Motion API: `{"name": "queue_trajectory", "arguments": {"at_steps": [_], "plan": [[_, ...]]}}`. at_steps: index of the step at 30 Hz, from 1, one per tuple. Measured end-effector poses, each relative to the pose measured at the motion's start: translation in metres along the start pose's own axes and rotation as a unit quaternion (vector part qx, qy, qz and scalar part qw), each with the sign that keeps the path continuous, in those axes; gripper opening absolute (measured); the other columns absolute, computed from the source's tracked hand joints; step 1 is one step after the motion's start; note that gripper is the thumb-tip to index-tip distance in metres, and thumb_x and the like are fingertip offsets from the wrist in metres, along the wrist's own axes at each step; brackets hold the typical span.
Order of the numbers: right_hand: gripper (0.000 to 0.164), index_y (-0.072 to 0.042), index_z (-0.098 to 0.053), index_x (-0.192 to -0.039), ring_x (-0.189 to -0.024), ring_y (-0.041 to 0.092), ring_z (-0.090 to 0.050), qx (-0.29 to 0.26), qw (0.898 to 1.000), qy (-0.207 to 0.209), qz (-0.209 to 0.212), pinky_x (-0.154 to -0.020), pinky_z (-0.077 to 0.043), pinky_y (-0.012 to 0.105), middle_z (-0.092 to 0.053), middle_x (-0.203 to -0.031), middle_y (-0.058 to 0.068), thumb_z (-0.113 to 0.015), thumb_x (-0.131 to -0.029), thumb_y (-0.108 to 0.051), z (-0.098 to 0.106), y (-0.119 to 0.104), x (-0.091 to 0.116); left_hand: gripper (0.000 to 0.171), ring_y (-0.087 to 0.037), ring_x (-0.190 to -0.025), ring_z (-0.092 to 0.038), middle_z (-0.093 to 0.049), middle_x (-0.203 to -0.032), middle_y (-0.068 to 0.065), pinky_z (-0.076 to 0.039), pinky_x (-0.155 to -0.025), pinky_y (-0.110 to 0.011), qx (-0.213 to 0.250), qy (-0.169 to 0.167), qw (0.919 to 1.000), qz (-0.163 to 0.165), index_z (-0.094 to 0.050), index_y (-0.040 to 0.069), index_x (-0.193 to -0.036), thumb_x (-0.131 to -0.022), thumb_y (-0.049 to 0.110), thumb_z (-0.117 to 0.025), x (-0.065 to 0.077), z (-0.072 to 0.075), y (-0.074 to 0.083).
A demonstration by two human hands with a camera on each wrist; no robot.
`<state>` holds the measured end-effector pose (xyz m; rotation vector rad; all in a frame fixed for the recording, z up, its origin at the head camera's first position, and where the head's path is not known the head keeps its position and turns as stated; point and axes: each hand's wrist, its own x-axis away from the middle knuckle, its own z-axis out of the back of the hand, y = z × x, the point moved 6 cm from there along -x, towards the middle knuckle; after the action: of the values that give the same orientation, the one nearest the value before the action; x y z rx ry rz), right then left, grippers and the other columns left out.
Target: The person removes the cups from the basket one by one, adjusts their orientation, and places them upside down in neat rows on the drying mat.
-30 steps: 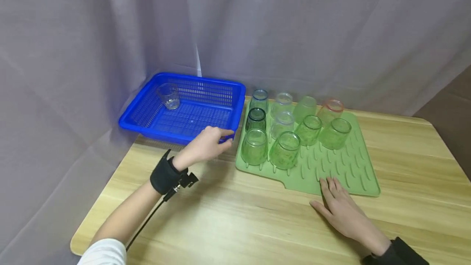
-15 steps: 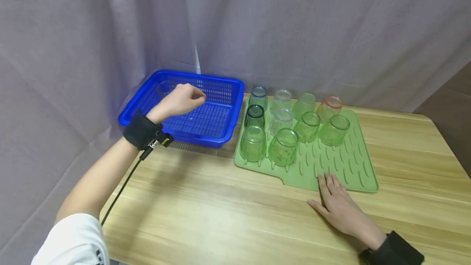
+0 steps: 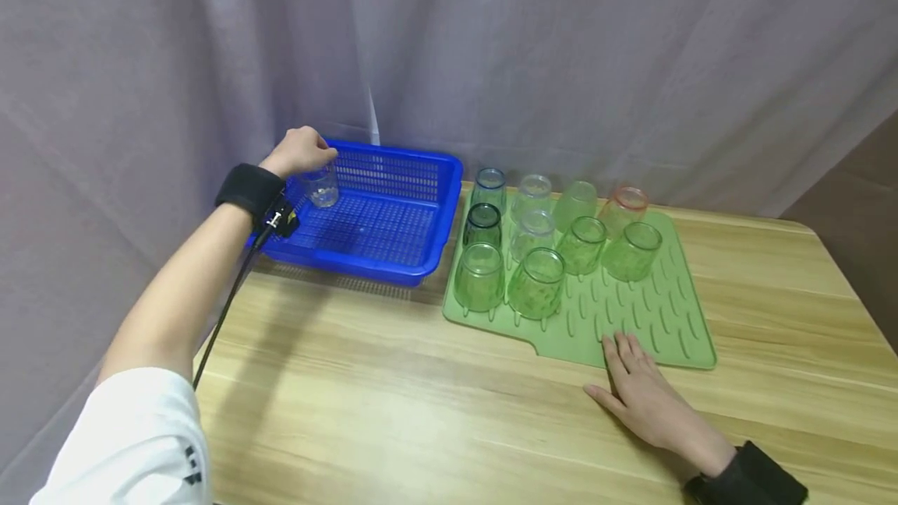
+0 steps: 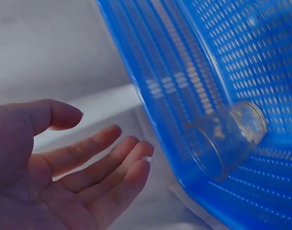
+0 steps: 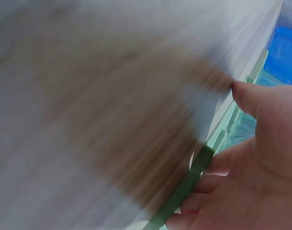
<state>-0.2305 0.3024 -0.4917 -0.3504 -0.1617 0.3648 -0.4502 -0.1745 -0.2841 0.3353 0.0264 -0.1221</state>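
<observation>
My left hand (image 3: 300,151) is at the back left corner of a blue plastic basket (image 3: 438,244), above a clear glass (image 3: 323,192) that stands inside. In the left wrist view its fingers (image 4: 100,143) are relaxed and apart, with a gap between them and the glass (image 4: 232,139). Palm down, my right hand (image 3: 648,396) rests at the front edge of a green drying mat (image 3: 652,337). Its fingertips lie on the mat, and the thumb touches the wooden table, as the right wrist view also shows.
Several upside-down glasses stand in rows on the mat, among them a green glass (image 3: 536,283), a dark glass (image 3: 482,226) and a red-rimmed glass (image 3: 623,211). The wooden table (image 3: 393,396) extends in front. A grey curtain (image 3: 561,61) hangs behind.
My left hand has moved back and left, from the basket's front right corner, across the basket, to above the glass. My right hand stays at the mat's edge.
</observation>
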Motion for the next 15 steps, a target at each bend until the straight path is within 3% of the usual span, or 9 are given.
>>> {"name": "queue_trajectory", "arguments": {"at_steps": [3,6,9,11,14,15], "plan": [[0.087,0.015,-0.019,-0.147,-0.139,0.059,-0.010,-0.012,1.000,-0.005,-0.006,-0.107,-0.019,0.072,-0.011,-0.151,0.043,-0.051,-0.097,-0.049,0.001,0.003,0.002,0.045,-0.007,-0.047,-0.026,-0.028,-0.046,0.011,-0.023,-0.046,-0.021,-0.004,-0.022,0.9997,0.014,-0.035,0.018,-0.047,-0.090,0.021,-0.049,-0.016,-0.005,-0.008],[0.087,0.014,-0.018,-0.147,-0.140,0.058,-0.008,-0.018,1.000,-0.008,-0.011,-0.108,-0.017,0.072,-0.009,-0.151,0.043,-0.050,-0.097,-0.049,0.002,0.006,0.006,0.043,-0.007,-0.047,-0.026,-0.030,-0.049,0.009,-0.025,-0.047,-0.021,-0.005,-0.050,0.9981,0.036,-0.036,0.017,-0.051,-0.092,0.023,-0.050,-0.029,-0.012,-0.016],[0.087,0.015,-0.019,-0.147,-0.140,0.058,-0.009,-0.014,1.000,-0.003,-0.009,-0.109,-0.017,0.072,-0.009,-0.152,0.042,-0.050,-0.097,-0.049,0.001,0.007,0.009,0.035,-0.017,-0.060,-0.043,-0.047,-0.065,-0.003,-0.044,-0.058,-0.030,-0.019,-0.075,0.9943,0.074,-0.048,0.006,-0.066,-0.093,0.028,-0.053,-0.046,-0.021,-0.033],[0.086,0.015,-0.020,-0.146,-0.140,0.058,-0.010,-0.012,1.000,-0.001,-0.008,-0.110,-0.017,0.071,-0.010,-0.152,0.042,-0.050,-0.097,-0.049,0.000,0.007,0.012,0.040,-0.028,-0.077,-0.055,-0.058,-0.086,-0.017,-0.052,-0.075,-0.041,-0.028,-0.095,0.9907,0.093,-0.055,-0.005,-0.086,-0.093,0.034,-0.054,-0.067,-0.034,-0.056],[0.086,0.015,-0.021,-0.146,-0.140,0.057,-0.010,-0.015,1.000,-0.001,-0.010,-0.111,-0.015,0.069,-0.009,-0.153,0.040,-0.051,-0.097,-0.049,-0.003,0.009,0.015,0.065,-0.038,-0.103,-0.059,-0.059,-0.118,-0.027,-0.051,-0.090,-0.049,-0.057,-0.087,0.9895,0.101,-0.057,-0.009,-0.113,-0.088,0.051,-0.059,-0.120,-0.064,-0.110],[0.086,0.015,-0.021,-0.146,-0.140,0.057,-0.010,-0.016,1.000,0.000,-0.011,-0.112,-0.014,0.069,-0.010,-0.153,0.040,-0.051,-0.097,-0.049,-0.004,0.010,0.017,0.072,-0.040,-0.106,-0.058,-0.059,-0.122,-0.029,-0.052,-0.090,-0.050,-0.062,-0.086,0.9895,0.098,-0.057,-0.009,-0.116,-0.085,0.055,-0.061,-0.137,-0.074,-0.126]]}}
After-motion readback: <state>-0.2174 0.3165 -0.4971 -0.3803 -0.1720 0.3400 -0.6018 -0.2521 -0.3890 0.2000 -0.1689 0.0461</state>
